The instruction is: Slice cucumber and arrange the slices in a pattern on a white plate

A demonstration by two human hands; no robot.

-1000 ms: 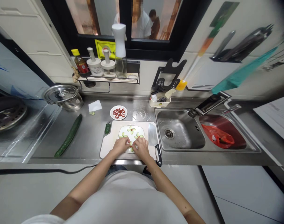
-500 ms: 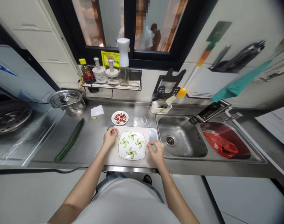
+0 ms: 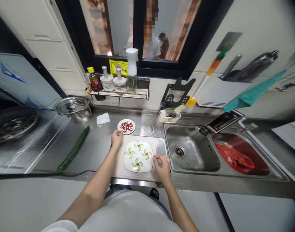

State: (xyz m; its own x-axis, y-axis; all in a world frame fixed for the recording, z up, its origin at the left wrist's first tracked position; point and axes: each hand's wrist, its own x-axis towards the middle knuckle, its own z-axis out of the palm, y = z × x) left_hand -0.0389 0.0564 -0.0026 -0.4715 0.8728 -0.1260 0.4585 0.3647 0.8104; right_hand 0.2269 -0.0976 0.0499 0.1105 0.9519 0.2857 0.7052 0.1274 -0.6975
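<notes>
On a pale cutting board (image 3: 118, 169) lies a white squarish plate (image 3: 133, 169) bearing several pinwheels of green cucumber slices (image 3: 137, 165) with red centres. My left hand (image 3: 116, 139), fingers curled together, is at the near-left edge of a small white dish (image 3: 119, 128) of red pieces resembling goji berries (image 3: 127, 126). Anything between those fingertips is hidden. My right hand (image 3: 162, 166) is at the plate's right side, thumb and forefinger pinched; what they hold, if anything, cannot be made out. A knife (image 3: 160, 146) lies on the board just beyond it, its handle partly covered by that hand.
To the left lie a whole cucumber (image 3: 73, 149) and a white tissue (image 3: 103, 118); a lidded steel pot (image 3: 76, 111) stands behind. A double sink (image 3: 191, 151) is at right, with a red bag (image 3: 236, 159) in its far basin. Condiments stand on a wall rack (image 3: 119, 93).
My left hand has moved forward to the small dish, its fingers more curled. My right hand stays beside the plate. The whole view has shifted slightly downward.
</notes>
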